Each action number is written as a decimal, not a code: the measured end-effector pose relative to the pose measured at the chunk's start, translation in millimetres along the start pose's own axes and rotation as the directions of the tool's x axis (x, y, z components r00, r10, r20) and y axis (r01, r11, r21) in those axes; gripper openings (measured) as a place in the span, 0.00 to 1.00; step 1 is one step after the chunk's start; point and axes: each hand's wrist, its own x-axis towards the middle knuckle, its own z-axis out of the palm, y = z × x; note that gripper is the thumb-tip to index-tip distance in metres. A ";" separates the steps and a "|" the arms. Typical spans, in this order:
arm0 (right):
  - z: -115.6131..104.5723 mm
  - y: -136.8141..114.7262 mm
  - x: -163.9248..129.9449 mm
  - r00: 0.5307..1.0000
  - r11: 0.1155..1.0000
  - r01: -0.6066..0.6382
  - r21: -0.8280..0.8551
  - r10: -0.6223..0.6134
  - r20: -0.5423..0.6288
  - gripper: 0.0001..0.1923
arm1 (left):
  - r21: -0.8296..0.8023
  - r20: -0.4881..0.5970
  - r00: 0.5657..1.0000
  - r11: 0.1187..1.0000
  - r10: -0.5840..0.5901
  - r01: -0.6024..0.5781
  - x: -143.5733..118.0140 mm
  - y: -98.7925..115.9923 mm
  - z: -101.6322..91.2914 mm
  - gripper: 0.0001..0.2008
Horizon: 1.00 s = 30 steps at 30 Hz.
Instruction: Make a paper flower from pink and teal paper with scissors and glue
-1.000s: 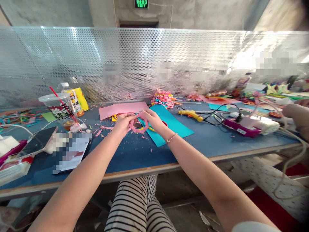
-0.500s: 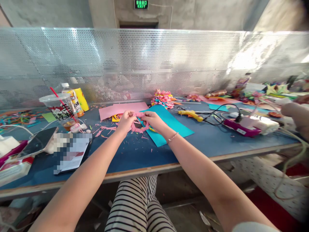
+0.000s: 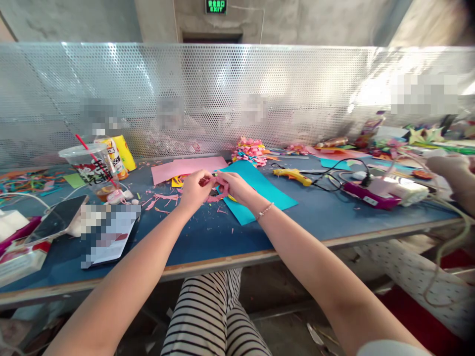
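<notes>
Left hand (image 3: 196, 192) and right hand (image 3: 234, 186) are both pinching a curled pink strip (image 3: 215, 198), fingertips nearly together, over the middle of the tabletop (image 3: 218, 243), between front and back edges. Blue sheet (image 3: 269, 195) lies partly under the right one, pink sheet (image 3: 189, 166) farther back. Yellow glue gun (image 3: 293, 175) sits off to the right. Toward the back edge, left side: a cup (image 3: 91, 170) with big Chinese characters (can't read them all) and a bottle (image 3: 118, 162), label partly hidden, looks like "SQ". Green sign (image 3: 216, 6) up top says "EXIT" under 安全出口.
</notes>
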 end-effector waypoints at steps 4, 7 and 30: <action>1.3 -2.0 -2.2 0.999 0.997 0.040 -0.070 -0.039 0.010 0.16 | 0.020 -0.013 1.000 1.000 0.023 -0.023 -1.7 2.6 1.1 0.02; 1.3 -1.4 -2.2 1.000 0.997 0.025 -0.071 -0.026 -0.016 0.17 | 0.047 -0.009 0.999 0.998 0.032 -0.032 -1.2 -0.2 1.5 0.03; 5.8 -1.7 -1.8 0.996 0.964 0.087 -0.249 -0.090 -0.001 0.18 | -0.180 -0.049 0.974 0.961 -0.223 0.211 0.2 4.0 1.6 0.02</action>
